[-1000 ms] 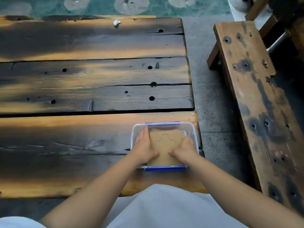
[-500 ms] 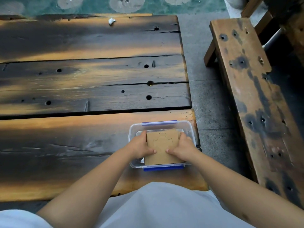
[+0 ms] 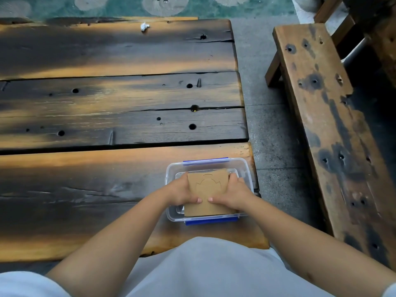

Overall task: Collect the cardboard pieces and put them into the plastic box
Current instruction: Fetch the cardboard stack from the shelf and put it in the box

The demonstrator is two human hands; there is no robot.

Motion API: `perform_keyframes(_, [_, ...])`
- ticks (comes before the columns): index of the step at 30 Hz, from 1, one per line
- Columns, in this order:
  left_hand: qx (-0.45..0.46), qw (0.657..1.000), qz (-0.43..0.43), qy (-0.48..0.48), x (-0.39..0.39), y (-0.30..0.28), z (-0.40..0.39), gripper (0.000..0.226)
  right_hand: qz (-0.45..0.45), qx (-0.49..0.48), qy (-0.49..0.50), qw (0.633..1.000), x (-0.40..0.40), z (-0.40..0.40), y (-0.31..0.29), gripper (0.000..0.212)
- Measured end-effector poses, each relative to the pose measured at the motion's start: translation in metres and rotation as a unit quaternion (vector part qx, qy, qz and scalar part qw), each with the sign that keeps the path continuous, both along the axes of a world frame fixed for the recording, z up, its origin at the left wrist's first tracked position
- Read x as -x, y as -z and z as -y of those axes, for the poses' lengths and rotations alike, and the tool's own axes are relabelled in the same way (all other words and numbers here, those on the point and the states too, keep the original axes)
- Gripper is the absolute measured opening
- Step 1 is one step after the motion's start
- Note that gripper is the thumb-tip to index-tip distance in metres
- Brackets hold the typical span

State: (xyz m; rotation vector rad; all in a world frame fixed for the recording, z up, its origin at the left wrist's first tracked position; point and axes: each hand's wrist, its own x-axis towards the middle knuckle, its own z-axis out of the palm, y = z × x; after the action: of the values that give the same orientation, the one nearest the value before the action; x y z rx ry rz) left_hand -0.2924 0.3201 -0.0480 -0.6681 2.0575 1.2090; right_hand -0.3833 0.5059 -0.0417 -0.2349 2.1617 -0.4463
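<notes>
A clear plastic box [image 3: 242, 166] with blue clips stands at the near right corner of the dark wooden table [image 3: 107, 116]. Brown cardboard pieces [image 3: 206, 185], the top one cut with a curved outline, sit inside the box, near edge tilted up over the box's front rim. My left hand [image 3: 182, 192] grips the stack's left side and my right hand [image 3: 232, 194] grips its right side, thumbs on top. How many pieces lie below the top one is hidden.
A small crumpled white scrap [image 3: 144, 26] lies at the far side of the table. A worn wooden bench [image 3: 334, 133] runs along the right, across a strip of grey floor [image 3: 272, 129]. My white-clothed lap [image 3: 203, 269] is below the table edge.
Both hands have shifted toward the stack's near end, thumbs now almost meeting on top. The cardboard's near edge has come up over the box's front rim. The view has shifted slightly.
</notes>
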Motion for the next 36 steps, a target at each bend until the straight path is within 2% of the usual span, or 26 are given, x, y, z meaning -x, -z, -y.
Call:
perform_keyframes(5, [-0.008, 1.0, 0.006, -0.01, 0.0, 0.0, 0.004, 0.09, 0.069, 0.057, 0.05, 0.995, 0.013, -0.001, -0.001, 0.124])
perform_keyframes(8, [-0.092, 0.993, 0.004, -0.078, -0.001, -0.001, 0.005, 0.103, 0.116, 0.064, 0.082, 0.988, 0.02, 0.002, -0.003, 0.13])
perform_keyframes(13, [-0.179, 0.97, 0.017, -0.161, -0.002, 0.001, 0.006, 0.076, 0.142, 0.024, 0.032, 0.989, 0.028, 0.009, -0.002, 0.12])
perform_keyframes(18, [-0.144, 0.976, 0.026, -0.163, 0.001, 0.001, 0.005, 0.068, 0.063, 0.008, -0.033, 0.997, 0.026, 0.011, -0.001, 0.114])
perform_keyframes(21, [-0.139, 0.977, 0.031, -0.159, 0.003, 0.0, 0.004, 0.068, 0.048, 0.001, -0.066, 0.997, 0.026, 0.01, 0.001, 0.11])
perform_keyframes(25, [-0.127, 0.979, 0.039, -0.155, 0.005, -0.002, 0.003, 0.066, 0.056, -0.009, -0.024, 0.998, 0.026, 0.012, 0.003, 0.124])
perform_keyframes(28, [-0.132, 0.976, 0.039, -0.172, 0.003, -0.004, 0.001, 0.066, 0.067, 0.031, 0.033, 0.997, 0.021, 0.009, 0.004, 0.122])
perform_keyframes(32, [-0.113, 0.946, 0.008, -0.303, -0.004, -0.014, -0.011, 0.064, 0.091, 0.098, 0.189, 0.973, 0.016, 0.0, 0.005, 0.121])
perform_keyframes(34, [-0.165, 0.895, 0.045, -0.411, -0.011, -0.017, -0.02, 0.057, 0.135, 0.101, 0.292, 0.942, 0.013, -0.002, 0.007, 0.119])
perform_keyframes(36, [-0.243, 0.835, 0.081, -0.487, -0.021, -0.02, -0.03, 0.044, 0.159, 0.087, 0.34, 0.923, 0.01, -0.003, 0.011, 0.113])
